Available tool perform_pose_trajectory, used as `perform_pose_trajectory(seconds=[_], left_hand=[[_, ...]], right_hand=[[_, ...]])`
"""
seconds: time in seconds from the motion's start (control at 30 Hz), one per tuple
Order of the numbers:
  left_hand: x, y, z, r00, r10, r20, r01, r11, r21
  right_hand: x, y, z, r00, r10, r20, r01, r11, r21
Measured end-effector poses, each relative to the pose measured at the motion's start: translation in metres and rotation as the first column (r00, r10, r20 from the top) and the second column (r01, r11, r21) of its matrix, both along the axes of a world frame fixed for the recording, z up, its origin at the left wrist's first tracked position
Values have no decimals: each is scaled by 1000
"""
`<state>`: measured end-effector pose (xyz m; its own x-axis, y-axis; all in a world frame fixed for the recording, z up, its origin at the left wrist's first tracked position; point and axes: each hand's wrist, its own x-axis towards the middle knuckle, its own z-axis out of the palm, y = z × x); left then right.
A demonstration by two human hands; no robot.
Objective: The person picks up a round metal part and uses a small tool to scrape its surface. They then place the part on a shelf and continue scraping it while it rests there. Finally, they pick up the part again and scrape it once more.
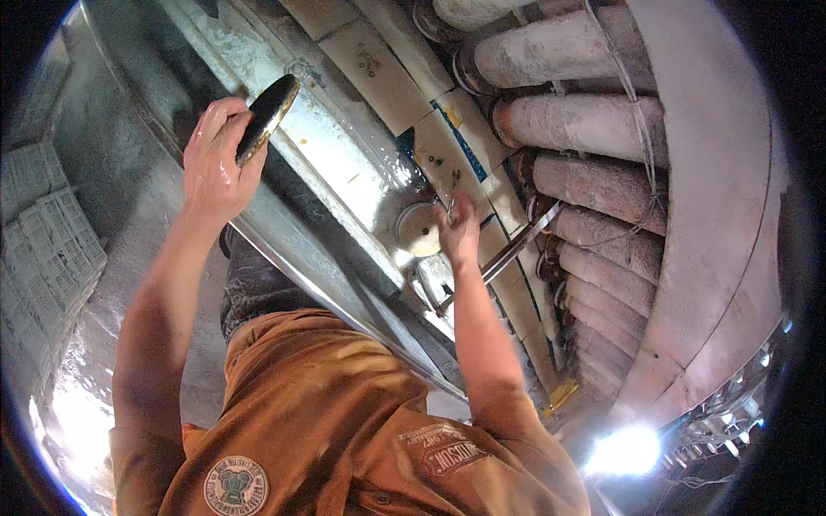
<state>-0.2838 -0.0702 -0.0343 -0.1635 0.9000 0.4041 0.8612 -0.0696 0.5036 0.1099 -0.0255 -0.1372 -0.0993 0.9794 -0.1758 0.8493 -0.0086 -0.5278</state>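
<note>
My left hand (pixel 217 163), wet on its back, is closed round a dark flat disc (pixel 268 116) with a worn yellowish rim. The disc is tilted nearly on edge above a wet, pale trough (pixel 331 163). My right hand (pixel 462 230) has its fingers curled together at the far side of the trough. A small shiny metal piece (pixel 454 182) sticks out of its fingers, too small and blurred to name. Just left of that hand a pale round disc (pixel 418 229) with a small dark hole lies at the trough's edge.
Tan flat panels (pixel 379 73) with small round metal parts run beyond the trough. A metal bar (pixel 520 245) slants behind my right forearm. Thick dusty rolls (pixel 594 120) line the right, with loose cords. A bright lamp (pixel 625 450) glares at lower right; stacked grey-white slabs (pixel 56 249) stand left.
</note>
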Motion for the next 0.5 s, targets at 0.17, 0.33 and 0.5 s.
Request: perform_pose_trajectory(seconds=[0.17,0.33,0.5], left_hand=[[-2,1,-5,998,41,-39,-40,999,21],[-7,-2,-11,998,61,-30,-61,998,25],[-8,-7,-21,999,43,-15,-41,993,114]], right_hand=[[-98,-98,107,859,40,-511,-285,866,-412],[-167,-135,114,809,586,-44,-553,734,-394],[-167,-145,110,830,558,8,-547,817,-186]])
